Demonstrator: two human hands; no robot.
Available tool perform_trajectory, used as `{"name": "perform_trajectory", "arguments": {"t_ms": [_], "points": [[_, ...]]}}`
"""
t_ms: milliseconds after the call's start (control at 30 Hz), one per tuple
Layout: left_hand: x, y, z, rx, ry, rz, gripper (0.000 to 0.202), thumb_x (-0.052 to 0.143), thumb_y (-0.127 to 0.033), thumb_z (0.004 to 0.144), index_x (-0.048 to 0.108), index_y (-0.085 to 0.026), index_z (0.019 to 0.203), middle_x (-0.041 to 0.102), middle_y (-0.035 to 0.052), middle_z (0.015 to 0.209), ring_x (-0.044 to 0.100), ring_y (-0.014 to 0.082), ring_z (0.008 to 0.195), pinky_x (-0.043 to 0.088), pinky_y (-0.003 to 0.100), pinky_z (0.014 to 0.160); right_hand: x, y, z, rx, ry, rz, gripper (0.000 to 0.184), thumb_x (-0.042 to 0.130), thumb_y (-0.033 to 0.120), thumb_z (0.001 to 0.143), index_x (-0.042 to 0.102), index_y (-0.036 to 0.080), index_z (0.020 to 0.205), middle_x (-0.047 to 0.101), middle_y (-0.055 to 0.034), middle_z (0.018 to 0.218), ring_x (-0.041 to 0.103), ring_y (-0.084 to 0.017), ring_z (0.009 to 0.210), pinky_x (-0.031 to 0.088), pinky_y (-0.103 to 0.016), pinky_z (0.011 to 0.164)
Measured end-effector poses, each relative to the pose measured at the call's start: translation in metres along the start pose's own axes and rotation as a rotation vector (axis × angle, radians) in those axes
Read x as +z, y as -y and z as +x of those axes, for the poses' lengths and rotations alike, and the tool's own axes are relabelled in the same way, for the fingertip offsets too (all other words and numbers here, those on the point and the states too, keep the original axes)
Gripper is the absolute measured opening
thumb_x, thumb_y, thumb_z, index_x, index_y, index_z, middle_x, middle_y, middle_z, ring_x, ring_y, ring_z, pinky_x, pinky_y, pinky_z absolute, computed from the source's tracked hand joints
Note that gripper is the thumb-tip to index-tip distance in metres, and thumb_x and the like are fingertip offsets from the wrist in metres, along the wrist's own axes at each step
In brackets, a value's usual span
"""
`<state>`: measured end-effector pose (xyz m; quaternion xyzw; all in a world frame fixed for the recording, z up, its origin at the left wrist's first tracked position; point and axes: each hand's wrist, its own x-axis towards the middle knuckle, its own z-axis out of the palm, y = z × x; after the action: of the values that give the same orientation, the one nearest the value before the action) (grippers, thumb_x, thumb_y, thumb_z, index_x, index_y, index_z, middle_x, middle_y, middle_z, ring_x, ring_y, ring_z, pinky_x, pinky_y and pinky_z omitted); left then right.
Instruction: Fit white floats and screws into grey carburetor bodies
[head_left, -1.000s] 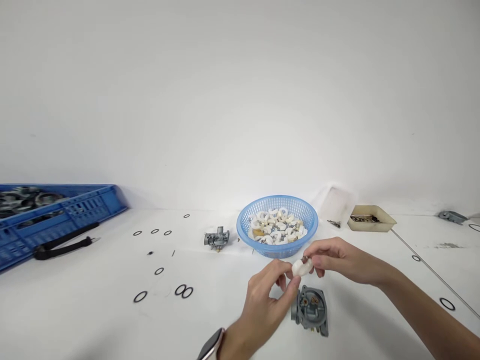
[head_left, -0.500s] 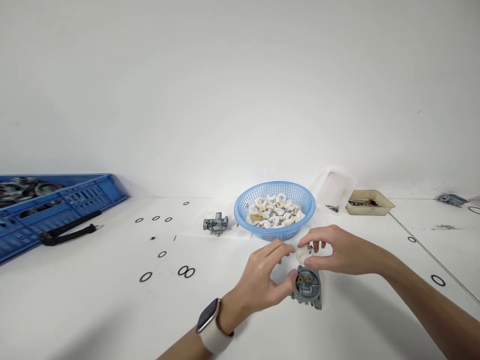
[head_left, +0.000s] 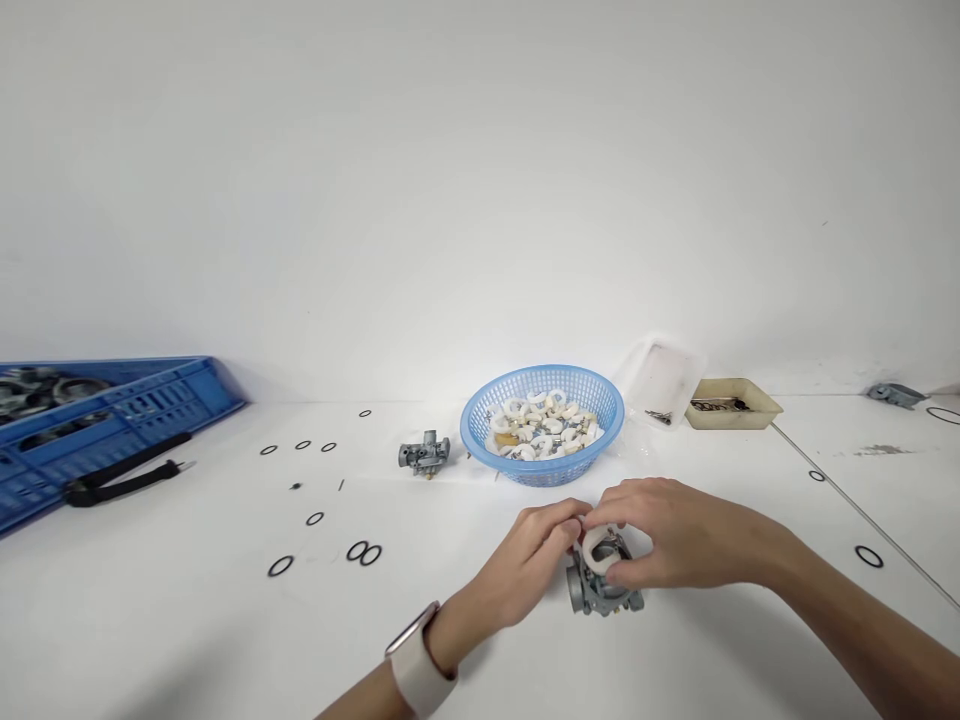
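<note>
A grey metal carburetor body point(head_left: 587, 592) sits on the white table with its round bowl opening turned up towards me. Over that opening is a white C-shaped carburetor float point(head_left: 594, 553), pinched between the thumb and fingers of my right hand point(head_left: 682, 530). My left hand point(head_left: 510, 570) has its fingers closed at the carburetor's upper left edge, close to the float; the fingertips partly hide what they grip. Just beyond my hands stands a blue mesh basket point(head_left: 541, 475) filled with similar white floats.
Another carburetor point(head_left: 424, 455) lies left of the basket. Black O-rings point(head_left: 281, 566) are scattered on the left. A blue crate point(head_left: 172, 390) with metal parts and a black strap point(head_left: 127, 488) is farther left. A translucent tray point(head_left: 664, 375) and a yellowish tray point(head_left: 735, 415) stand behind, right.
My right hand has lowered the float onto the carburetor's opening. My left fingers have closed in at the carburetor's edge, and the carburetor has turned, showing its round side mouth.
</note>
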<state>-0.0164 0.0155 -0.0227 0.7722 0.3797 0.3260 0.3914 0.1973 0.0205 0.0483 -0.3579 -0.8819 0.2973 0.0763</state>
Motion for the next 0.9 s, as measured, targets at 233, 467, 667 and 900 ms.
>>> {"name": "perform_trajectory", "arguments": {"t_ms": [233,467,667,900], "points": [[0.001,0.009,-0.003,-0.031,-0.085,0.153,0.039,0.035,-0.04,0.102,0.068,-0.019,0.094,0.056,-0.002,0.061,0.054,0.0169,0.06,0.044,0.026,0.061,0.001,-0.001,-0.002,0.004,-0.012,-0.027,0.009,0.064,0.028,0.083,0.07,0.024,0.088,0.065,-0.0015,0.083,0.06,-0.023,0.083,0.041,-0.032,0.073],[0.002,0.005,0.0,0.038,-0.099,0.191,0.033,0.039,-0.037,0.1,0.066,-0.019,0.091,0.069,0.0025,0.083,0.059,0.0188,0.074,0.045,0.028,0.067,0.0,0.005,-0.001,0.019,0.018,-0.055,0.005,0.067,0.025,0.081,0.063,0.022,0.08,0.062,0.0,0.08,0.058,-0.021,0.08,0.038,-0.031,0.067],[0.0,0.0,0.0,-0.028,-0.011,0.077,0.033,0.035,-0.031,0.1,0.065,-0.02,0.09,0.064,0.0006,0.081,0.058,0.0184,0.077,0.046,0.028,0.073,0.007,0.008,0.003,0.009,0.037,-0.142,0.019,0.068,0.022,0.079,0.05,0.021,0.072,0.053,0.0024,0.076,0.051,-0.017,0.074,0.035,-0.029,0.062],[0.0,-0.003,0.001,-0.026,0.023,-0.032,0.035,0.033,-0.028,0.101,0.065,-0.019,0.093,0.064,0.0012,0.086,0.058,0.0191,0.084,0.046,0.028,0.079,0.007,0.007,0.001,0.011,0.035,-0.165,0.02,0.069,0.022,0.08,0.05,0.021,0.074,0.054,0.0026,0.077,0.049,-0.016,0.072,0.035,-0.029,0.062]]}}
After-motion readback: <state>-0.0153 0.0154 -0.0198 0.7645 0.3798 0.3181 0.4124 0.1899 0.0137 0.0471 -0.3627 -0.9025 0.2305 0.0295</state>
